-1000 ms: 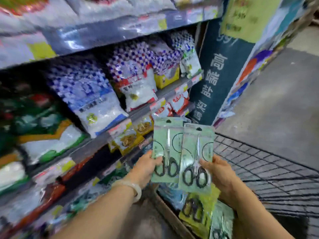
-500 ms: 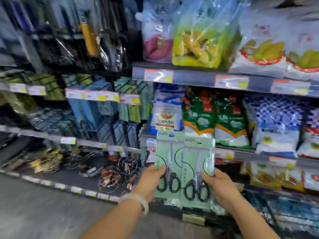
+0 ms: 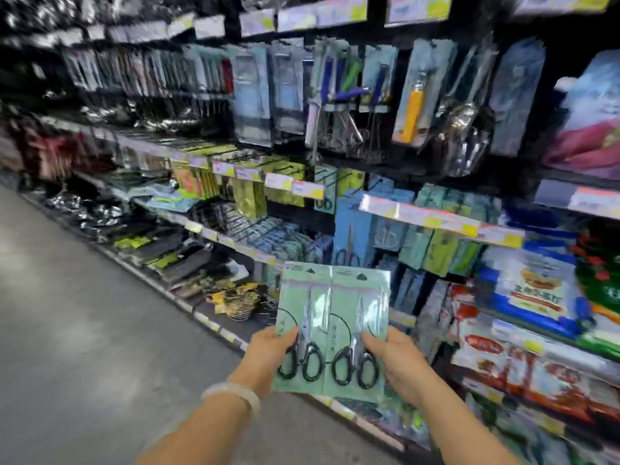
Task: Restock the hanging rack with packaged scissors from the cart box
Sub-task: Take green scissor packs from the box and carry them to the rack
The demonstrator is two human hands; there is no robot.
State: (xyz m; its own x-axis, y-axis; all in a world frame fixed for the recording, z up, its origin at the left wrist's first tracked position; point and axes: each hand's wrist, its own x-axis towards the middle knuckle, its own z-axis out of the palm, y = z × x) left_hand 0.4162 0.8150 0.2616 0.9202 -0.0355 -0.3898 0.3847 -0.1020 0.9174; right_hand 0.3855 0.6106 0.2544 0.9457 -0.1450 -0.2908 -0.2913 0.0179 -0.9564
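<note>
I hold two pale green scissor packs side by side in front of me, each showing black-handled scissors. My left hand grips the lower left edge of the left pack. My right hand grips the lower right edge of the right pack. Behind them the hanging rack carries blue and green carded scissor packs on pegs with price tags. The cart and its box are out of view.
Kitchen tools hang on the upper pegs. Bagged goods fill the shelves at right. Low shelves with wire items run along the grey aisle floor at left.
My view has swung left from the cart and salt shelves to the hanging rack. Both hands keep the same hold on the two packs, now side by side without overlap.
</note>
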